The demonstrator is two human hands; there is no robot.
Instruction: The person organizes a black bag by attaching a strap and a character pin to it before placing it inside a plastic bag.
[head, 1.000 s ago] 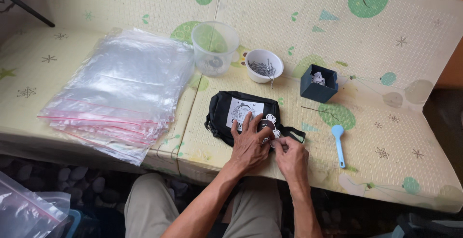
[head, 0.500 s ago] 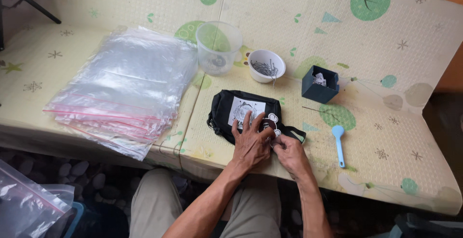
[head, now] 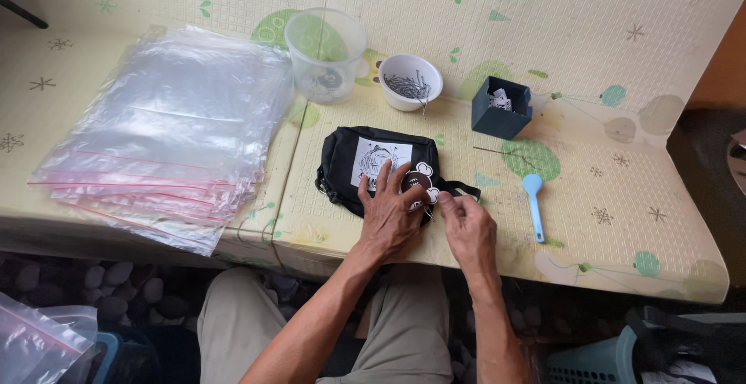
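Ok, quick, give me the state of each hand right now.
Left hand: open, fingers spread flat on the black pouch.
Right hand: fingertips pinched at the small round tag; whether it holds it cannot be told.

We see the counter [head: 622, 221], pale patterned mat | on it: stack of clear bags [head: 167, 131] left | clear cup [head: 325, 54], white bowl of pins [head: 409, 81], dark blue box [head: 501, 108] behind | black pouch [head: 353, 162] middle | blue spoon [head: 534, 205] right

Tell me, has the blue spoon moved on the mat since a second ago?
No. The blue spoon lies right of the black pouch and below the dark blue box, as before. Only the camera shifted.
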